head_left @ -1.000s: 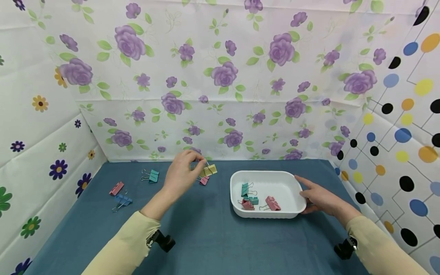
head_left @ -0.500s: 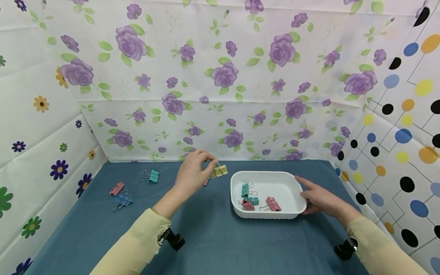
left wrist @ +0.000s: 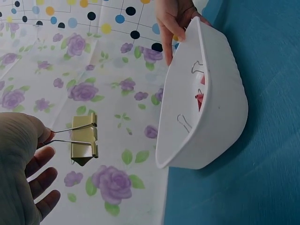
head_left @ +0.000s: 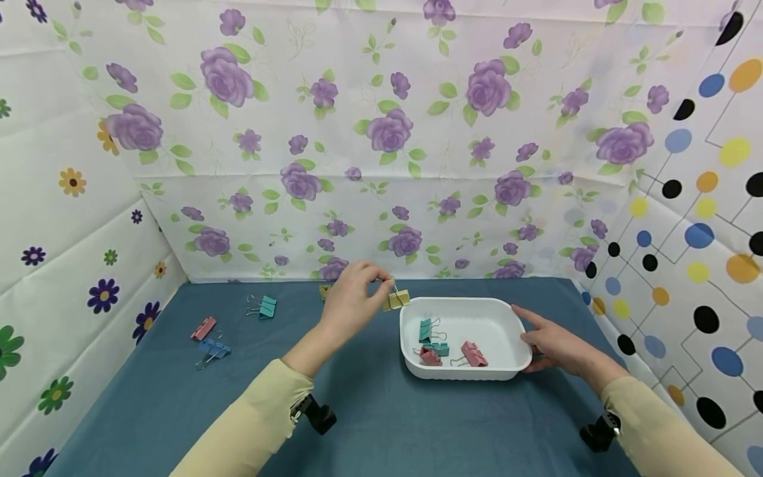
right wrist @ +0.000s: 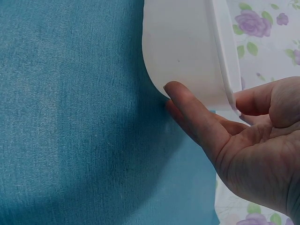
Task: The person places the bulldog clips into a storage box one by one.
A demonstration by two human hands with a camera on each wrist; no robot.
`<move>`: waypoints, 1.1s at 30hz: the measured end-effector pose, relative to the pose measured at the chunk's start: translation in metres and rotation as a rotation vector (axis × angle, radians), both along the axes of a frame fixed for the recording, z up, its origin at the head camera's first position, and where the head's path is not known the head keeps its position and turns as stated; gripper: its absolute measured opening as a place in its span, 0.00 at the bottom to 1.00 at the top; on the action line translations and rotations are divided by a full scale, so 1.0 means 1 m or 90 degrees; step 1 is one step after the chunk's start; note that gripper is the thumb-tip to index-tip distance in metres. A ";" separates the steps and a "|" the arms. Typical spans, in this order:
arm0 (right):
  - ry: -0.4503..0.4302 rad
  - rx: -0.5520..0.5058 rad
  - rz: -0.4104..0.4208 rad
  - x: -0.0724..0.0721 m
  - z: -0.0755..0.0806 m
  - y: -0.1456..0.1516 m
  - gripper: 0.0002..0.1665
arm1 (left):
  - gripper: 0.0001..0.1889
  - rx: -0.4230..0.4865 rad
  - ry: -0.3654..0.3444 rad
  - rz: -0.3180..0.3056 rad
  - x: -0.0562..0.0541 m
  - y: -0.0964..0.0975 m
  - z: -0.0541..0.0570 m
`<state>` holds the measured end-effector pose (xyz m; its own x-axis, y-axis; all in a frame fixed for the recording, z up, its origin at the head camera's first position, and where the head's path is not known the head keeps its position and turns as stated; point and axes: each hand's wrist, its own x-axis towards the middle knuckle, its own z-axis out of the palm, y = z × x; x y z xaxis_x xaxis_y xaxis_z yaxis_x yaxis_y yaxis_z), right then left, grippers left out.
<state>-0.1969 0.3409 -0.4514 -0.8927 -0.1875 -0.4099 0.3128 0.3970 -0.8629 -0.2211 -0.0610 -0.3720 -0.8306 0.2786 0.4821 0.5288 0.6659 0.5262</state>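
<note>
My left hand (head_left: 352,298) pinches a yellow binder clip (head_left: 397,300) by its wire handles, thumb against forefinger. The clip hangs in the air just off the left end of a white tray (head_left: 465,374). In the left wrist view the yellow clip (left wrist: 84,136) points away from the fingertips, its handles running back to them. At the tray's other end, my right hand (head_left: 557,344) holds the corner, fingers spread along wall and rim. Inside lie teal binder clips (head_left: 425,329) and pink binder clips (head_left: 473,354).
To the left on the blue cloth (head_left: 381,424) lie a teal clip (head_left: 267,307), a pink clip (head_left: 204,328) and a blue clip (head_left: 214,348). Another yellow clip (head_left: 324,291) shows partly behind my left hand. A flowered sheet (head_left: 387,199) closes off the back.
My left hand has carried the yellow clip rightward, up to the tray's left end. Another yellow clip has come into view behind that hand, which now covers a pink one. My right hand stays put.
</note>
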 end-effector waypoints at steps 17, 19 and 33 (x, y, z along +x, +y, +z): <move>0.001 0.000 0.000 0.001 0.001 0.000 0.43 | 0.07 -0.012 -0.017 -0.034 -0.002 0.028 -0.005; 0.000 0.000 0.000 0.001 0.001 0.000 0.43 | 0.07 -0.016 -0.020 -0.036 -0.002 0.031 -0.006; -0.006 -0.001 0.001 -0.001 0.000 0.001 0.44 | 0.09 -0.039 -0.060 -0.071 -0.002 0.052 -0.005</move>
<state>-0.1974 0.3416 -0.4513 -0.8886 -0.1897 -0.4177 0.3199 0.3963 -0.8606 -0.2232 -0.0091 -0.3775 -0.8335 0.3977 0.3836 0.5517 0.6380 0.5372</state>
